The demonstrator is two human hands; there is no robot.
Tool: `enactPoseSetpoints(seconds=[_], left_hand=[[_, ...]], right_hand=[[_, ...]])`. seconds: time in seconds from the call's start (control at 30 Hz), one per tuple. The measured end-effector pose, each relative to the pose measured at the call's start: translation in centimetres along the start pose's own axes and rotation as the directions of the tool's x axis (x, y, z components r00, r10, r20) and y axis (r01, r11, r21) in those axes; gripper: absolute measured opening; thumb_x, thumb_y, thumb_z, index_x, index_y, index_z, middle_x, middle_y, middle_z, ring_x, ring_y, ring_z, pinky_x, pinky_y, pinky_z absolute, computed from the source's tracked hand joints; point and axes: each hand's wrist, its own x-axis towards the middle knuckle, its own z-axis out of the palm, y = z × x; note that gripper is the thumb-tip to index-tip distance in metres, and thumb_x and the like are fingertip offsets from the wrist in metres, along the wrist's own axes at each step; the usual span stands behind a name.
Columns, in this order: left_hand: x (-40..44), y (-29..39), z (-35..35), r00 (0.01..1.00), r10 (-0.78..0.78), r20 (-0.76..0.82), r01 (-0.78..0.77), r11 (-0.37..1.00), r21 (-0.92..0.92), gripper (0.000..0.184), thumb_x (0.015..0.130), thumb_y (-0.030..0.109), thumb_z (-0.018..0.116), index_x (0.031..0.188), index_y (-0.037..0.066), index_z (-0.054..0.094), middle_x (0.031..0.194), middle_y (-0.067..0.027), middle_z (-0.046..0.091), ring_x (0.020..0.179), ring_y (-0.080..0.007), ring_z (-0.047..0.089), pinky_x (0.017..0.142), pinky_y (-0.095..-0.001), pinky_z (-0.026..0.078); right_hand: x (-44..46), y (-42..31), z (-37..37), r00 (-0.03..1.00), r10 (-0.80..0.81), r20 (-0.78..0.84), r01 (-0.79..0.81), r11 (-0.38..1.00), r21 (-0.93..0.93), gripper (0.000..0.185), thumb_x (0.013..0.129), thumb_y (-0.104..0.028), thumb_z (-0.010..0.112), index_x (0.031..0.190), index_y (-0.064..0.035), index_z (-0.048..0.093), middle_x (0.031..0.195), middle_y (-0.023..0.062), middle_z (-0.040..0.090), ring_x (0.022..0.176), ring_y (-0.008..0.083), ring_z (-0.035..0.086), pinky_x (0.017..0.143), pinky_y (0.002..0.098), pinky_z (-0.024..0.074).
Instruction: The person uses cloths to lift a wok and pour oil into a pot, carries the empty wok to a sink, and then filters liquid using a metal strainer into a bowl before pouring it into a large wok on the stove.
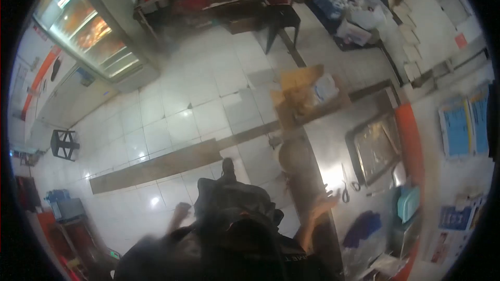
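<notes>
Over the edge of the steel counter is my right hand, blurred, with its fingers stretched out and nothing visible in them. Just beyond its fingertips lies a pair of scissors on the counter. A rectangular metal tray is farther up the counter. Nearer to me are a dark blue cloth and a teal container. On the other side of my body, my left hand hangs above the tiled floor, away from any object. Its fingers are too blurred to make out.
A round bucket-like container stands beside the counter, with an open cardboard box beyond it. A lit glass-door fridge is at the far left. A dark stool stands by the left wall. Plastic bags lie at the upper right.
</notes>
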Motion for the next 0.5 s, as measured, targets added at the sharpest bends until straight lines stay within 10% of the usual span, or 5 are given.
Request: enactPoseSetpoints(seconds=[0.17, 0.47, 0.5], left_hand=[[8.2, 14.5, -3.2, 0.96, 0.135, -0.247, -0.148, 0.988, -0.034, 0.025, 0.086, 0.018, 0.06, 0.109, 0.007, 0.057, 0.086, -0.0073, 0.064, 0.066, -0.0144, 0.061, 0.051, -0.0278, 0.049], [21.9, 39.6, -0.1, 0.585, 0.81, 0.046, -0.779, 0.546, 0.307, 0.03, 0.088, 0.023, 0.065, 0.109, 0.004, 0.057, 0.087, -0.0072, 0.064, 0.068, -0.0154, 0.062, 0.055, -0.0306, 0.051], [20.8, 43.1, 0.9, 0.799, 0.601, 0.001, -0.586, 0.779, 0.222, 0.031, 0.088, 0.023, 0.065, 0.11, 0.003, 0.056, 0.089, -0.008, 0.065, 0.069, -0.0144, 0.063, 0.055, -0.0304, 0.051]], right_hand=[[-5.0, -9.3, 9.3, 0.958, -0.231, 0.17, 0.22, 0.972, 0.08, 0.078, 0.087, -0.031, 0.063, 0.142, 0.0059, 0.022, 0.138, 0.0338, 0.03, 0.123, 0.0484, 0.038, 0.099, 0.0568, 0.0344], [0.2, -20.7, 18.0, 0.769, -0.356, 0.531, 0.308, 0.934, 0.18, 0.06, 0.081, -0.012, 0.067, 0.13, 0.0067, 0.039, 0.129, 0.0287, 0.045, 0.118, 0.0421, 0.048, 0.097, 0.0506, 0.0403], [1.4, -21.7, 19.0, 0.689, -0.314, 0.653, 0.187, 0.948, 0.258, 0.056, 0.083, -0.014, 0.065, 0.13, 0.0051, 0.041, 0.125, 0.0269, 0.049, 0.115, 0.04, 0.051, 0.097, 0.0488, 0.0409]])
